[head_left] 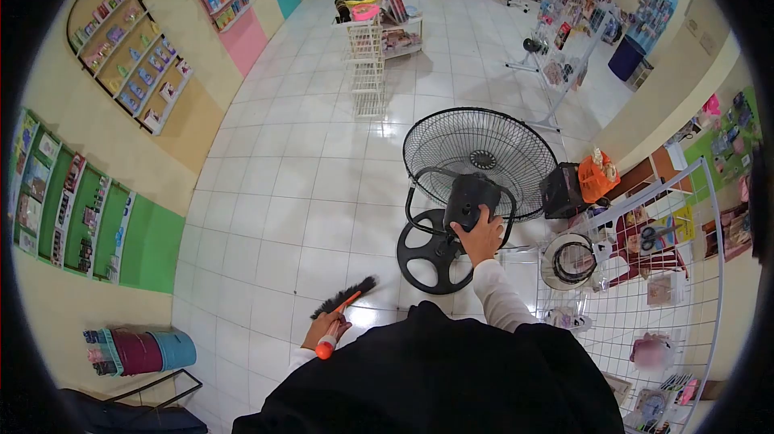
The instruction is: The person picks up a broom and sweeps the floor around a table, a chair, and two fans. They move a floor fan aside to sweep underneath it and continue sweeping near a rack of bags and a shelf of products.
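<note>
An orange-handled brush [347,299] with dark bristles is in my left hand [326,328], whose fingers are wrapped round the handle. The bristles point forward and to the right, above the tiled floor. On the right, my right hand [480,239] grips the black motor housing of a standing fan [469,199], thumb and fingers spread across its back. The fan's wire cage [484,129] faces away from me, and its round slotted base [413,253] rests on the floor. My palm and sleeve hide part of the housing.
To the right stands a white wire grid rack [713,216] with hanging goods. A black box [562,191] and an orange bag [597,176] sit beside the fan. Ahead is a white wire shelf [368,71]. Wall shelves [129,55] and rolled items [143,352] line the left.
</note>
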Demonstrator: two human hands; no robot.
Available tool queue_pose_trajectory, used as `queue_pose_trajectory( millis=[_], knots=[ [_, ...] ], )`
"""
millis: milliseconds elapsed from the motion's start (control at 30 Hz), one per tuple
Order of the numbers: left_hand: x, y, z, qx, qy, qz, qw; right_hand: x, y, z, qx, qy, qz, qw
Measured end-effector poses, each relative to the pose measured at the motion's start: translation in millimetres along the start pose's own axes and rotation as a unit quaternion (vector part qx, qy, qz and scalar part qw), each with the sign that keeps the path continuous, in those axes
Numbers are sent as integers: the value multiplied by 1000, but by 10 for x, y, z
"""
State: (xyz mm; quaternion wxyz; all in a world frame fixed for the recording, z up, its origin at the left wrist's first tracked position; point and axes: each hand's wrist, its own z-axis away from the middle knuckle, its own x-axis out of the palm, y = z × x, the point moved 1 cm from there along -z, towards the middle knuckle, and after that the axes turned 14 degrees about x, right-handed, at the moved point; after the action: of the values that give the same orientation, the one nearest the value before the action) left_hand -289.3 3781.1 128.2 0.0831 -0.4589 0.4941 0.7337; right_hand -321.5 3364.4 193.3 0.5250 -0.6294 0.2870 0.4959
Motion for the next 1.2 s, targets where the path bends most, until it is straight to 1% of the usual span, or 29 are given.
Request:
queue_pose_trajectory(
  millis=[33, 133, 233, 333, 367, 467, 567, 600, 633, 667, 700, 733, 767, 800, 833, 900, 933, 967, 1033, 1133, 1200],
  knots=[
    [-5, 20, -3, 5, -5, -3, 1000, 7, 3, -3, 1, 0, -3, 1000],
    [-19, 77, -18, -15, -45, -15, 999, 33, 27, -14, 1, -1, -7, 1000],
    [42, 14, 32, -3, -23, 34, 999, -5, 28, -4, 0, -10, -1, 1000],
    [27, 84, 32, -12, -32, 54, 998, -62, 51, 22, -1, -32, -2, 999],
    [51, 73, 40, -3, -31, 46, 998, -81, 74, 44, 0, -40, -5, 999],
    [81, 110, 56, 29, -24, 40, 998, -157, 171, 174, -16, -22, -16, 1000],
    [-51, 449, 41, 66, -24, 70, 995, -196, 399, 368, -69, -21, -75, 995],
    [-61, 516, 36, 76, -33, 78, 994, -244, 481, 469, -97, -30, -117, 988],
    [-63, 544, 51, 87, -44, 86, 991, -280, 583, 608, -109, -79, -151, 979],
    [89, 350, 28, 80, -85, 121, 986, -322, 677, 754, -120, -124, -189, 967],
    [55, 430, 4, 104, -106, 116, 982, -377, 757, 906, -130, -163, -228, 951],
    [21, 591, -18, 128, -129, 112, 977, -515, 796, 1107, -143, -207, -289, 924],
    [21, 705, -11, 152, -153, 109, 970, -765, 781, 1370, -105, -293, -374, 874],
    [155, 664, -44, 175, -191, 66, 963, -961, 813, 1612, -103, -324, -402, 850],
    [209, 747, -36, 227, -199, 63, 951, -1130, 871, 1833, -103, -353, -430, 824],
    [318, 979, -17, 320, -212, 62, 921, -1404, 1048, 2308, -138, -395, -502, 757],
    [384, 1091, -22, 403, -236, 66, 882, -1581, 1132, 2530, -179, -408, -519, 730],
    [525, 1180, 30, 362, -262, 119, 887, -1808, 1180, 2756, -209, -393, -547, 709],
    [601, 1603, 134, 385, -298, 75, 870, -2079, 1375, 3101, -251, -346, -544, 722],
    [947, 2010, 265, 505, -370, 103, 773, -2354, 1812, 3542, -235, -278, -546, 754],
    [1200, 2314, 424, 546, -418, 111, 718, -2524, 2158, 3878, -182, -230, -570, 767]
  ],
)
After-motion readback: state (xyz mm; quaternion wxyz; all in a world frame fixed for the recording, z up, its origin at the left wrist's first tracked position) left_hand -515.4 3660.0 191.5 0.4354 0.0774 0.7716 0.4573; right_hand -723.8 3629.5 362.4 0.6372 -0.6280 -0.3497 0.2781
